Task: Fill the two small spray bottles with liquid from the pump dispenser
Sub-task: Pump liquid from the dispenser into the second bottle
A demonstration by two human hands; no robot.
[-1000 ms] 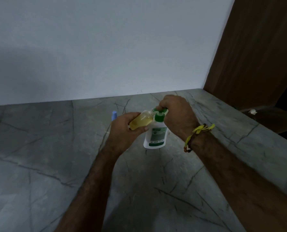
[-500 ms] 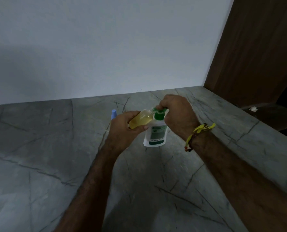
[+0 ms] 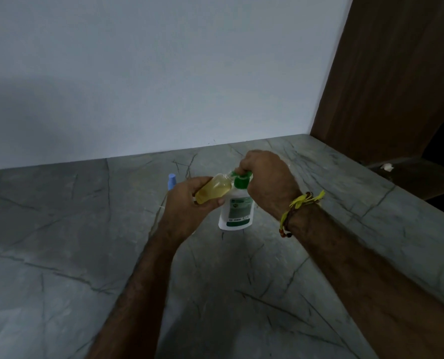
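A white pump dispenser (image 3: pixel 237 211) with a green pump head stands on the grey stone counter (image 3: pixel 60 242). My right hand (image 3: pixel 266 181) is closed over its pump head from above. My left hand (image 3: pixel 187 207) holds a small clear spray bottle (image 3: pixel 214 188), tilted with its open neck against the green nozzle; it holds yellowish liquid. Behind my left hand stands something with a blue cap (image 3: pixel 171 180), its lower part hidden by the hand.
A pale wall runs along the back of the counter. A brown wooden panel (image 3: pixel 386 73) rises at the right, with a dark lower ledge and a small white scrap (image 3: pixel 387 166) beside it.
Both hands and the bottles keep the same pose. The view has shifted slightly.
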